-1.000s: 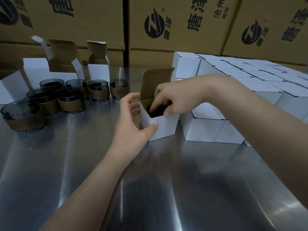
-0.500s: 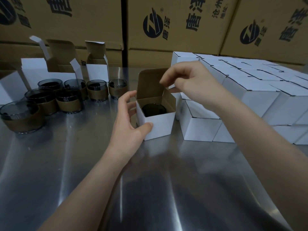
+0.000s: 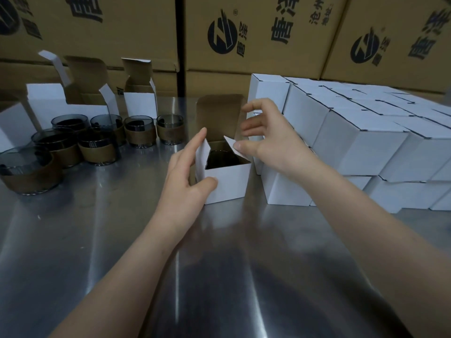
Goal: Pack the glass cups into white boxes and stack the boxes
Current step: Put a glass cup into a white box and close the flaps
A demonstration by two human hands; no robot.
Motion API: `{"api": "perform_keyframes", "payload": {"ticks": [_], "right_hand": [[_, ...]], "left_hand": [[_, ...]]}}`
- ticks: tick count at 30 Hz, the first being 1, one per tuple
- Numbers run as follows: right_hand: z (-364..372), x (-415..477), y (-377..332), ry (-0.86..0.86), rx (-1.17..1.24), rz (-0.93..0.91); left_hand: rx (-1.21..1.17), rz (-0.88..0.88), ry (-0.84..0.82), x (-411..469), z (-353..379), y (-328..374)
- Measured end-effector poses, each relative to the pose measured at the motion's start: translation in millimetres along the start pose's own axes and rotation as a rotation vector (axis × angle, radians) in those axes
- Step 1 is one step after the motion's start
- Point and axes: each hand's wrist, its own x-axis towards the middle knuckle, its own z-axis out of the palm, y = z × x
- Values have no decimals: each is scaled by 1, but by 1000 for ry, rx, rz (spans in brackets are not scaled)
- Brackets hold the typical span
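A small white box (image 3: 228, 182) stands open on the steel table (image 3: 97, 240), its brown lid flap upright at the back. A dark glass cup (image 3: 220, 159) sits inside it. My left hand (image 3: 186, 181) holds the box's left side, thumb on the front wall and forefinger pressing the left side flap inward. My right hand (image 3: 264, 140) is at the box's right side, its thumb pushing the right side flap inward. Several glass cups with brown sleeves (image 3: 97, 145) stand at the left.
Closed white boxes (image 3: 353, 142) are stacked in two layers at the right, right beside the open box. Empty open white boxes (image 3: 139, 103) stand behind the cups. Large brown cartons (image 3: 256, 32) wall off the back.
My right hand left the cup in the box, rose, then came down to the right side flap. Both side flaps now fold inward. My left hand stayed on the box.
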Motion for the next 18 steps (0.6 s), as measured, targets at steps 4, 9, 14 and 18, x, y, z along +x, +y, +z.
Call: {"api": "perform_keyframes", "payload": {"ticks": [4, 9, 14, 18], "right_hand": [[4, -2, 1, -50, 14, -39], [6, -2, 5, -55, -99, -99], [7, -3, 5, -53, -161, -138], [8, -3, 5, -45, -174, -152]], "left_hand": [[-20, 4, -25, 1, 1, -1], [24, -18, 2, 5, 3, -6], [26, -10, 26, 7, 3, -3], [-39, -11, 55, 9, 4, 2]]}}
